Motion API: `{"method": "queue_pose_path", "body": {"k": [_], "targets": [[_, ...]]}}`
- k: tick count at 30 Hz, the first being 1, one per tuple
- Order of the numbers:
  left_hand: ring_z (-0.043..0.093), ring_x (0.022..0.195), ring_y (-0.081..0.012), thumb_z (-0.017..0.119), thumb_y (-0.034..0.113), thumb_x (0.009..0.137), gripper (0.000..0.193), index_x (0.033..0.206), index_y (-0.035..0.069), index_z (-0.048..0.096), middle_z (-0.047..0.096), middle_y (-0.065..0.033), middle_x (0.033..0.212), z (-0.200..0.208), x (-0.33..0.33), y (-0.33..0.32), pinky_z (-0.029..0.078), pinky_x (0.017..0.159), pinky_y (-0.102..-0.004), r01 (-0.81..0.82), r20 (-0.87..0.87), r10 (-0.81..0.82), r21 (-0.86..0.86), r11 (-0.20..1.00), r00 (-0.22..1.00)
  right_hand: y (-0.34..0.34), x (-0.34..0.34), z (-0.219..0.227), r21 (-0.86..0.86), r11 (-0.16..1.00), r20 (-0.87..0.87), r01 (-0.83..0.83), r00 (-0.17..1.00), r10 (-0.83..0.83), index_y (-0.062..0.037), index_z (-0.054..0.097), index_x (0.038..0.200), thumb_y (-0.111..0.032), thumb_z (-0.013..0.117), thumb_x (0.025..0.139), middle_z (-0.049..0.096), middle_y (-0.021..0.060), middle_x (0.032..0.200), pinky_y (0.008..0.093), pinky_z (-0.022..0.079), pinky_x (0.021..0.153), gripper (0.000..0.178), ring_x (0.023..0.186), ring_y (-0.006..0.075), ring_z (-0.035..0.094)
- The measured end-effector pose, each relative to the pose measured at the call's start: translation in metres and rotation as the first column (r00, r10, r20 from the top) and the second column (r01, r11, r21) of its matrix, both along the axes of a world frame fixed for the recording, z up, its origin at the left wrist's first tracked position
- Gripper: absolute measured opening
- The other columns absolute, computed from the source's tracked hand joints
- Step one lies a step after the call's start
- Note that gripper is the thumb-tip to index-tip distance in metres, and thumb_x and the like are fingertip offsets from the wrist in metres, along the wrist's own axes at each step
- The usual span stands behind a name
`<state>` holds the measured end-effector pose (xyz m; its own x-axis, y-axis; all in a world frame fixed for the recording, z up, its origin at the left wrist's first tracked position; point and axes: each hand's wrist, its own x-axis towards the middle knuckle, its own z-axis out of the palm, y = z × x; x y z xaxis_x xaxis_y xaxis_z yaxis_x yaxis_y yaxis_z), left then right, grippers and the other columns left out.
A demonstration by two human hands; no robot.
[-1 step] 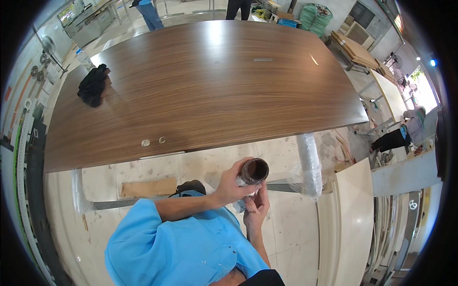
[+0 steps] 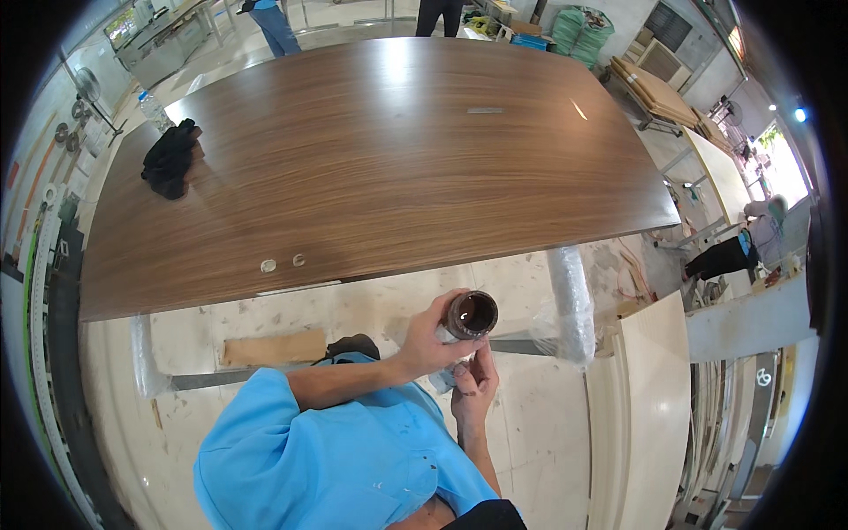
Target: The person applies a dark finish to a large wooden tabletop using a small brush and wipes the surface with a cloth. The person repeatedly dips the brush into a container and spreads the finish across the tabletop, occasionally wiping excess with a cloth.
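An open jar [image 2: 473,314] with a dark brown rim and dark brown contents is held in front of my chest, its mouth facing up. My left hand [image 2: 433,334] wraps round its side, fingers closed. Below it, my right hand [image 2: 475,382] is closed against the jar's lower part, with dark stains on its fingers. Something pale bluish [image 2: 443,380] shows under the jar between the hands; I cannot tell whether it is part of the jar or a cloth. Beyond the hands lies a large wood-grain tabletop [image 2: 397,168].
A black cloth [image 2: 170,159] and a clear bottle [image 2: 155,110] stand at the tabletop's left end. Two small round discs [image 2: 268,266] lie near its front edge. Plastic-wrapped legs [image 2: 574,305] rise below it. Pale panels [image 2: 649,415] lean at right; another person [image 2: 729,256] is beyond.
The view has shifted very slightly. Small bright glints now show inside the jar's mouth; both hands keep their hold.
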<state>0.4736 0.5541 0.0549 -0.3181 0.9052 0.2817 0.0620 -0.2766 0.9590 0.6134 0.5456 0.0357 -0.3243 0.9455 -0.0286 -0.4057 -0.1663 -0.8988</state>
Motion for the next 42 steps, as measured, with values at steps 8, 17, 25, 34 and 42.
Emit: {"method": "queue_pose_path", "body": {"k": [8,17,25,34,42], "targets": [[0.064,0.112,-0.0164,0.086,0.012,0.076,0.078,0.143,0.001,0.047,0.068,-0.0111,0.121,0.022,-0.032,0.010,0.050,0.098,-0.0329,0.028,0.110,-0.017,-0.097,0.995,0.994,0.023,0.003,0.004,0.189,0.965,0.170,0.182,0.962,-0.215,0.0090,0.061,0.124,-0.026,0.055,0.104,0.067,0.0220,0.116,0.0384,0.060,0.077,0.041,0.094,0.0263,0.070],[0.065,0.113,-0.0193,0.087,0.016,0.076,0.076,0.141,0.006,0.050,0.067,-0.0116,0.123,0.032,-0.099,-0.012,0.052,0.096,-0.0335,-0.038,-0.012,0.037,-0.146,0.988,0.999,0.041,-0.017,0.052,0.322,0.906,0.319,0.275,0.869,-0.378,0.0015,0.054,0.108,-0.013,0.057,0.101,0.069,0.0171,0.088,0.0315,0.056,0.061,0.016,0.066,0.0193,0.067],[0.066,0.113,-0.0227,0.086,0.009,0.075,0.076,0.141,0.006,0.048,0.066,-0.0142,0.123,0.023,-0.149,-0.016,0.052,0.098,-0.0348,-0.051,0.076,0.060,-0.113,0.992,0.995,0.036,-0.081,0.099,0.455,0.877,0.575,0.156,0.701,-0.423,0.0059,0.070,0.094,0.004,0.063,0.087,0.070,0.0107,0.076,0.0259,0.052,0.061,0.009,0.062,0.0141,0.065],[0.065,0.113,-0.0186,0.085,0.001,0.072,0.083,0.144,-0.001,0.044,0.066,-0.0123,0.123,0.021,-0.171,-0.009,0.050,0.099,-0.0326,0.019,0.012,-0.018,-0.109,0.994,1.000,0.041,-0.119,0.139,0.741,0.663,0.558,-0.106,0.646,-0.521,-0.0005,0.072,0.089,0.005,0.076,0.074,0.060,0.0088,0.067,0.0294,0.042,0.052,0.016,0.057,0.0187,0.056],[0.065,0.112,-0.0192,0.084,0.001,0.074,0.079,0.144,-0.001,0.045,0.066,-0.0138,0.123,0.027,-0.158,-0.012,0.051,0.098,-0.0332,-0.014,-0.040,0.010,-0.079,0.997,0.999,0.047,-0.119,0.149,0.789,0.504,0.609,-0.352,0.555,-0.566,-0.0042,0.071,0.086,-0.004,0.080,0.071,0.053,0.0044,0.065,0.0336,0.038,0.053,0.018,0.057,0.0215,0.051]]}}
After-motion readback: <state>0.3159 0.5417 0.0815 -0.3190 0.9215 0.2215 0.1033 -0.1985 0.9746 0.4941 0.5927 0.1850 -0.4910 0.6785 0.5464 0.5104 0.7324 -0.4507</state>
